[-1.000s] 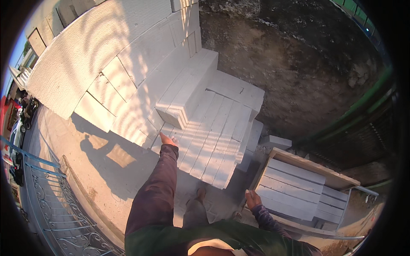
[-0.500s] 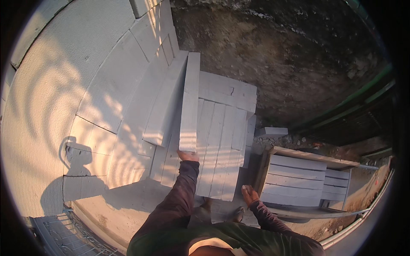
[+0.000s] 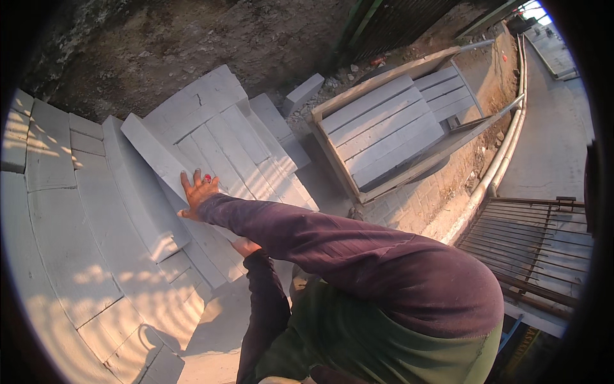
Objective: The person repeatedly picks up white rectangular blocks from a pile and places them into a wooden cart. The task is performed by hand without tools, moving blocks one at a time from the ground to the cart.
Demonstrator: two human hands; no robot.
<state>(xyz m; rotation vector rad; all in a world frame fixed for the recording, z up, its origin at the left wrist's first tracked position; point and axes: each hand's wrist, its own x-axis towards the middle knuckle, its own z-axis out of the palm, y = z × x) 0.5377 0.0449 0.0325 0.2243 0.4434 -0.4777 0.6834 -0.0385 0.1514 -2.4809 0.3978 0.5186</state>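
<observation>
A long, pale grey lightweight concrete block (image 3: 150,144) stands on edge, leaning at a slant on a stack of similar blocks (image 3: 220,144). At its near end my left hand (image 3: 245,246) grips it from below, its fingers mostly hidden under the block and behind my right forearm. My right arm crosses over in front of me. My right hand (image 3: 200,192) rests on the block's upper side with its fingers spread, and a red spot shows on one finger. Left of the block lies another long block (image 3: 137,185), close alongside.
A wall of pale blocks (image 3: 70,237) fills the left. To the right stands a wooden-sided cart (image 3: 364,192) loaded with blocks (image 3: 384,121). A single block (image 3: 303,93) lies on rubble beyond. Pipes (image 3: 483,185) and a metal grille (image 3: 531,243) run along the right.
My right hand has come from beside the cart across onto the block, fingers spread. My left hand still grips the near end. The view has turned to the right.
</observation>
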